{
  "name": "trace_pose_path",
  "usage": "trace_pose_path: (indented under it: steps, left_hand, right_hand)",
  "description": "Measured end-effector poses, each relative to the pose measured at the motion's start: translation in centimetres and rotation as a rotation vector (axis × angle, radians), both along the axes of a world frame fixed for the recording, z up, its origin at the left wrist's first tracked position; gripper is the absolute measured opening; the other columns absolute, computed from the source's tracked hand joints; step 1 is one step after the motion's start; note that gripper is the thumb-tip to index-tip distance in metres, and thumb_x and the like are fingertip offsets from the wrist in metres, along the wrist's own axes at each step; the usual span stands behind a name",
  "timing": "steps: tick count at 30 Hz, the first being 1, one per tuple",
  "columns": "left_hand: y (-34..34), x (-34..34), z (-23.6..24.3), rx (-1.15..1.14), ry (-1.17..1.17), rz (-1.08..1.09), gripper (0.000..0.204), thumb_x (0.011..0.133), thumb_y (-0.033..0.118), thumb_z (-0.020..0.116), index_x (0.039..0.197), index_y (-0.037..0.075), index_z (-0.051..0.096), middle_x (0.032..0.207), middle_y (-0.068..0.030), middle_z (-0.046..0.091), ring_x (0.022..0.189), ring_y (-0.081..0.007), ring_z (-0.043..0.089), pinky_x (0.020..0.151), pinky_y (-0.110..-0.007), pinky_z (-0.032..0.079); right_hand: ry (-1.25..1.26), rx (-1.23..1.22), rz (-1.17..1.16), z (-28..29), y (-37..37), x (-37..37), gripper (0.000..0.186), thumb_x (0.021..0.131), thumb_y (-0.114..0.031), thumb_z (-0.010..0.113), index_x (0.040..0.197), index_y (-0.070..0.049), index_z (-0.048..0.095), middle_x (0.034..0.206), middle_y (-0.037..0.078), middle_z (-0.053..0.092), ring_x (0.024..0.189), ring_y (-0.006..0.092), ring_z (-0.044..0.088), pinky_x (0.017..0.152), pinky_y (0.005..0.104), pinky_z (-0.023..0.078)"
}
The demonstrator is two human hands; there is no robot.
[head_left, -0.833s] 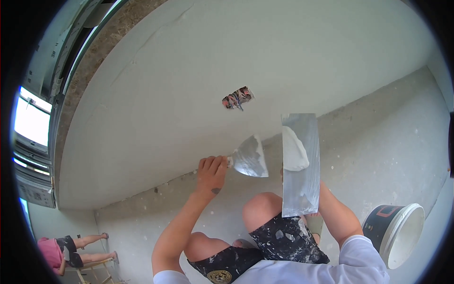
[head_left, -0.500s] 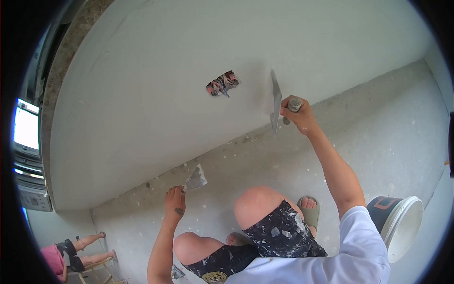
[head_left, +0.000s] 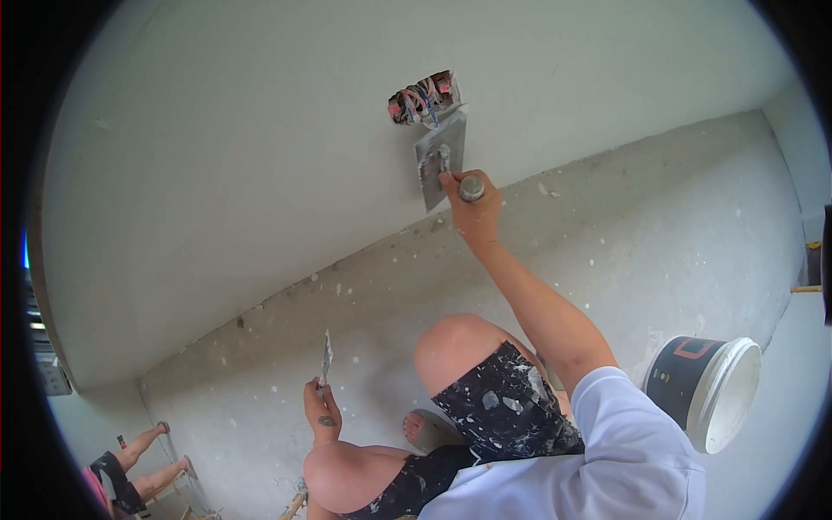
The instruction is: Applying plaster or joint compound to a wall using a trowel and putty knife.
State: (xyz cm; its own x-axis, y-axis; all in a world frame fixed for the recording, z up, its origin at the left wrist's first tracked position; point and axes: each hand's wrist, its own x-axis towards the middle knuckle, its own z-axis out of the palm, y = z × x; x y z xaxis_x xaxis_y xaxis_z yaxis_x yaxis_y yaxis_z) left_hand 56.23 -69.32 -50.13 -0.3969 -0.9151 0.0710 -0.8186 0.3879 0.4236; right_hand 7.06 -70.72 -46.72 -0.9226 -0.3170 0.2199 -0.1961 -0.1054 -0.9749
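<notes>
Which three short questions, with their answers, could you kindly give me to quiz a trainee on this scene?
1. True or false: the left hand is empty.
2. Multiple choice: on which side of the view is the bucket? (a) left (b) middle (c) right
3. Fill in: the right hand holds a flat trowel just below the exposed ____ in the wall.

Key: 1. False; it holds a scraper. 2. (c). 3. Wires.
</notes>
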Motion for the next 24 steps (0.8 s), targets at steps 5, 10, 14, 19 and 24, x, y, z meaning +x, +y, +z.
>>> trace_pose_path:
  steps: [5,10,14,19,24]
  left_hand:
    - [5.8,1.7,-0.5,0.117,0.089,0.117,0.022,0.097,0.011,0.055,0.116,-0.001,0.052,0.098,-0.0189,0.061,0.087,-0.0336,0.059,0.082,-0.039,0.048]
    - [8.8,3.5,-2.8,0.080,0.141,0.170,0.020,0.098,0.013,0.053,0.113,0.001,0.052,0.092,-0.0149,0.059,0.079,-0.0253,0.056,0.076,-0.035,0.047]
    - [8.8,2.8,-2.1,0.159,0.225,0.273,0.019,0.099,0.014,0.052,0.112,0.001,0.050,0.089,-0.0112,0.055,0.077,-0.0190,0.051,0.074,-0.031,0.045]
    - [8.3,3.1,-4.0,0.089,0.437,0.240,0.019,0.099,0.015,0.053,0.111,0.001,0.049,0.088,-0.0079,0.054,0.076,-0.0152,0.049,0.072,-0.028,0.043]
    - [5.3,0.3,-3.0,0.169,0.482,0.241,0.018,0.099,0.016,0.053,0.108,0.001,0.050,0.086,-0.0064,0.051,0.071,-0.0136,0.043,0.066,-0.027,0.040]
  right_hand:
    - [-0.058,-0.097,0.027,-0.3,-2.6,6.7,0.026,0.082,-0.020,0.081,0.084,-0.003,0.062,0.072,0.009,0.065,0.064,0.0153,0.058,0.061,0.0301,0.048]
    - [0.009,-0.174,0.056,1.9,-5.8,13.5,0.024,0.082,-0.020,0.080,0.087,-0.006,0.061,0.083,0.012,0.061,0.073,0.0311,0.061,0.067,0.0384,0.048]
    - [0.322,0.021,0.377,3.3,-3.8,13.2,0.021,0.075,-0.009,0.077,0.090,-0.008,0.063,0.085,0.011,0.062,0.079,0.0345,0.062,0.070,0.0423,0.050]
    - [1.053,0.364,0.458,5.6,5.4,2.6,0.032,0.063,-0.001,0.070,0.092,-0.011,0.064,0.092,0.005,0.063,0.084,0.0289,0.062,0.071,0.0424,0.048]
    - [1.269,0.599,0.266,11.2,6.3,-4.1,0.031,0.065,0.000,0.071,0.092,-0.012,0.064,0.095,0.002,0.063,0.086,0.0250,0.062,0.073,0.0390,0.047]
